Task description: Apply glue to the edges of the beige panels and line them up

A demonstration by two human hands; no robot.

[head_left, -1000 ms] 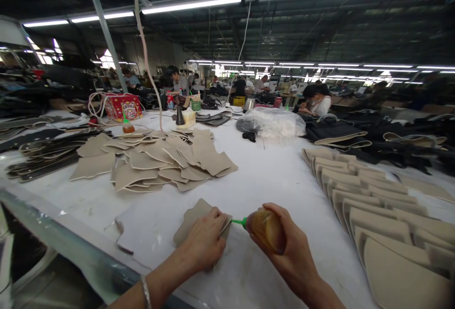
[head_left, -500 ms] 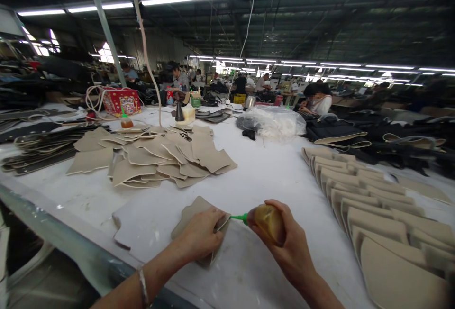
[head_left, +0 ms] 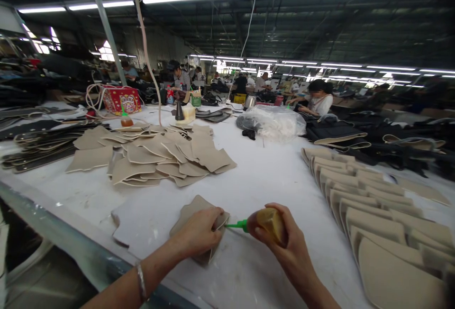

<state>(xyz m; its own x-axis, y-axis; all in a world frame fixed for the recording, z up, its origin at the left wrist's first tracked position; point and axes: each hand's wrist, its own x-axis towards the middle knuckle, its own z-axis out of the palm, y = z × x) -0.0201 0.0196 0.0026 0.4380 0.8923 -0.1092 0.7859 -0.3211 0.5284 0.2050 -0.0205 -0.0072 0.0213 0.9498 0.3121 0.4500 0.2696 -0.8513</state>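
Note:
My left hand [head_left: 201, 232] is closed on a grey-beige padded piece [head_left: 190, 212] and bends its right edge up off the white table. In my right hand [head_left: 289, 240] is a squeeze bottle [head_left: 268, 223] of amber liquid, probably glue, tipped on its side. Its green nozzle [head_left: 236, 224] points left, and the tip meets the raised edge of the piece or lies just beside it. The fingers of my left hand partly cover the piece. A flat white piece with a dark edge [head_left: 122, 233] lies left of my left hand.
Loose beige pieces [head_left: 167, 157] form a heap beyond my hands. Folded beige pieces [head_left: 377, 223] overlap in a long row on the right. Farther back are a clear plastic bag [head_left: 279, 122], a second amber bottle [head_left: 126, 120] and a red box [head_left: 122, 100]. A co-worker [head_left: 318, 98] sits across the table.
The bottle's nozzle tip has moved slightly down and toward me along the edge of the padded piece. My left hand keeps its grip on the piece.

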